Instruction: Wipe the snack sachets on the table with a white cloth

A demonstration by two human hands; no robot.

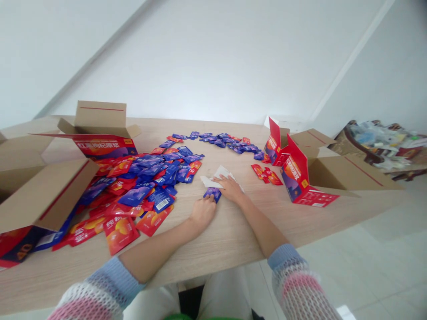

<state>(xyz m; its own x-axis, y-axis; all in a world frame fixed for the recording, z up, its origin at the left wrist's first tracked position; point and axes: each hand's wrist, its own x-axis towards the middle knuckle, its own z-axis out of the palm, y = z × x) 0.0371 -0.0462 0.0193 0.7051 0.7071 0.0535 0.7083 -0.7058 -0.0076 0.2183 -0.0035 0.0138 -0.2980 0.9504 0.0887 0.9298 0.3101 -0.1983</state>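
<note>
My left hand [202, 212] rests on the wooden table [233, 231] with its fingers curled onto a small purple sachet [212, 193]. My right hand [230, 188] lies next to it, fingers laid over a folded white paper [213, 178] and touching the same purple sachet. A big heap of purple and red sachets [140, 182] spreads to the left of both hands. Two red sachets [267, 174] lie to the right.
Open cardboard boxes with red and purple printing stand at the left [46, 195], back left [100, 129] and right [310, 173]. A second scatter of purple sachets [227, 141] lies at the far middle. A cluttered shelf [383, 142] sits at the far right beyond the table edge.
</note>
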